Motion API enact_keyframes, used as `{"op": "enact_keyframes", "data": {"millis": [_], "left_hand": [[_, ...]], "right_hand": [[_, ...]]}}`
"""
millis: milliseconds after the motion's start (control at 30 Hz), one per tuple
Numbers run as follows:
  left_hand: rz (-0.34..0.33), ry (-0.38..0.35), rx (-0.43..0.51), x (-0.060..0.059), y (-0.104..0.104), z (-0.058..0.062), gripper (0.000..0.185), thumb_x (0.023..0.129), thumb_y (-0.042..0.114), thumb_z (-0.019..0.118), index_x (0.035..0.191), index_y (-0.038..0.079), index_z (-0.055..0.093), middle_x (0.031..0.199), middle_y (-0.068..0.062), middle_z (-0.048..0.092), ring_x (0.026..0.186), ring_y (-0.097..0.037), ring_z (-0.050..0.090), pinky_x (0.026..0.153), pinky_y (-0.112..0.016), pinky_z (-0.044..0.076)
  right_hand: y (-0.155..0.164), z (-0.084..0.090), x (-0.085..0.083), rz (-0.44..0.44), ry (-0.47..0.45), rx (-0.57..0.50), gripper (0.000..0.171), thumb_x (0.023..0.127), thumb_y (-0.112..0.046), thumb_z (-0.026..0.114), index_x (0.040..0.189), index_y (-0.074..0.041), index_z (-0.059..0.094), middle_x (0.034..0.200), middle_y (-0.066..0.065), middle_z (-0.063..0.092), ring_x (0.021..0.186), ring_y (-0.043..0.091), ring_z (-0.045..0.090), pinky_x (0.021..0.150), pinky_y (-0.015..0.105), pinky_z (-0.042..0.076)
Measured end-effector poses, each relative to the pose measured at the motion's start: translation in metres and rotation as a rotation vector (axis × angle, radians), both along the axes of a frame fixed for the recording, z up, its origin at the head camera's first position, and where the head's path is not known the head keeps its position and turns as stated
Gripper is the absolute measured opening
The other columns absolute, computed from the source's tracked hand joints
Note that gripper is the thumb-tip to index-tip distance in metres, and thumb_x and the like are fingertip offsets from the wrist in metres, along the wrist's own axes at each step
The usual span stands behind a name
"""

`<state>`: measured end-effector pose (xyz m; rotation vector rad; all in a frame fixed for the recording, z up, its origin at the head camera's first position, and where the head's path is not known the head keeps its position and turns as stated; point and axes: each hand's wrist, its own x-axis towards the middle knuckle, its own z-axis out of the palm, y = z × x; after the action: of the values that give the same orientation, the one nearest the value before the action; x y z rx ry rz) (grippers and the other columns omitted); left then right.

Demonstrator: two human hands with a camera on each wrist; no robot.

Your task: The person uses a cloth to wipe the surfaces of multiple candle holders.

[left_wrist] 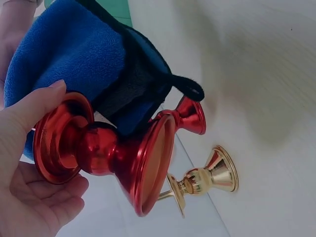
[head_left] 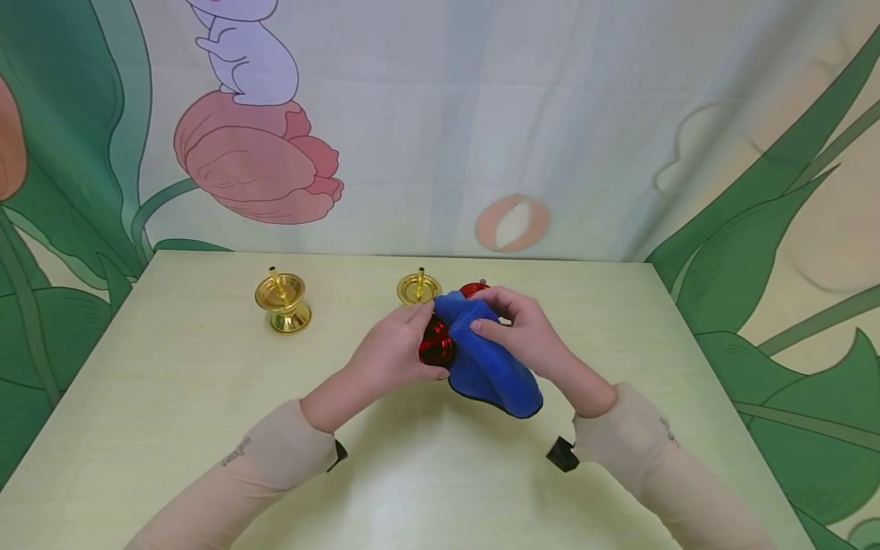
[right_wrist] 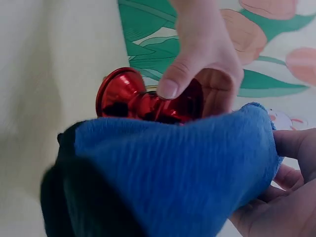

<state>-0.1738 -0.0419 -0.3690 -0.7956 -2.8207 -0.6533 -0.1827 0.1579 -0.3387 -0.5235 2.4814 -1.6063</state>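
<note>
My left hand [head_left: 392, 347] grips a shiny red candle holder [left_wrist: 98, 150] by its dish end, thumb on one side and fingers curled beneath. The holder is tipped sideways above the table, its flared base pointing away from the palm in the left wrist view. A blue cloth [head_left: 491, 363] with a dark border and a hanging loop hangs from my right hand [head_left: 525, 332], pinched between thumb and fingers. In the head view the cloth overlaps the right side of the red holder. Part of the holder is hidden behind the cloth in the right wrist view.
On the pale table [head_left: 172, 428], a gold candle holder [head_left: 285, 302] stands at the left and another gold one [head_left: 418, 289] behind my left hand. A second red candle holder [head_left: 474, 288] stands behind the cloth, mostly covered. A printed curtain [head_left: 426, 137] hangs behind the table.
</note>
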Motion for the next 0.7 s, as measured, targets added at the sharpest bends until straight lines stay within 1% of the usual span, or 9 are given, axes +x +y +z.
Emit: {"op": "enact_keyframes", "data": {"millis": [133,267,333,433,600,700], "left_hand": [[-0.002,0.020,-0.001,0.0008,0.0003,-0.0011,0.090,0.059,0.040,0.079,0.129,-0.002,0.041,0.124,-0.014,0.052,0.110,-0.027,0.051,0.090,-0.038,0.046],[-0.002,0.074,0.004,0.0017,-0.0010,-0.0024,0.089,0.059,0.042,0.079,0.128,-0.001,0.042,0.123,-0.013,0.053,0.109,-0.027,0.052,0.089,-0.037,0.047],[-0.007,0.112,0.011,0.0025,-0.0021,-0.0029,0.089,0.059,0.043,0.079,0.128,0.000,0.043,0.123,-0.012,0.053,0.110,-0.026,0.052,0.089,-0.036,0.047],[-0.031,0.173,0.041,0.0038,-0.0036,-0.0035,0.088,0.058,0.043,0.079,0.127,0.000,0.044,0.123,-0.013,0.053,0.110,-0.026,0.052,0.090,-0.036,0.046],[-0.074,0.276,0.101,0.0058,-0.0059,-0.0032,0.089,0.057,0.043,0.080,0.127,-0.001,0.045,0.123,-0.013,0.053,0.109,-0.026,0.053,0.091,-0.035,0.046],[-0.096,0.331,0.127,0.0068,-0.0074,-0.0025,0.090,0.056,0.043,0.080,0.126,-0.001,0.045,0.123,-0.013,0.054,0.108,-0.025,0.053,0.091,-0.035,0.046]], "right_hand": [[-0.0040,-0.0008,0.0039,-0.008,0.059,0.100,0.029,0.082,-0.014,0.061,0.109,-0.006,0.055,0.107,0.012,0.061,0.091,0.024,0.060,0.075,0.035,0.053],[-0.0053,-0.0019,0.0064,-0.019,0.093,0.134,0.028,0.081,-0.015,0.063,0.107,-0.007,0.056,0.103,0.010,0.062,0.086,0.022,0.061,0.070,0.032,0.054],[-0.0051,-0.0022,0.0068,-0.028,0.101,0.134,0.026,0.081,-0.014,0.063,0.105,-0.006,0.056,0.100,0.010,0.062,0.083,0.021,0.061,0.069,0.030,0.054],[-0.0043,-0.0019,0.0070,-0.049,0.107,0.121,0.021,0.081,-0.009,0.061,0.100,-0.005,0.055,0.095,0.011,0.062,0.078,0.020,0.059,0.067,0.028,0.054],[-0.0034,0.0001,0.0083,-0.085,0.116,0.067,0.017,0.079,-0.003,0.058,0.096,-0.003,0.054,0.087,0.014,0.061,0.071,0.020,0.054,0.064,0.025,0.050],[-0.0024,0.0015,0.0098,-0.087,0.120,0.035,0.017,0.078,-0.002,0.057,0.095,-0.002,0.054,0.086,0.014,0.060,0.070,0.020,0.053,0.063,0.024,0.049]]}}
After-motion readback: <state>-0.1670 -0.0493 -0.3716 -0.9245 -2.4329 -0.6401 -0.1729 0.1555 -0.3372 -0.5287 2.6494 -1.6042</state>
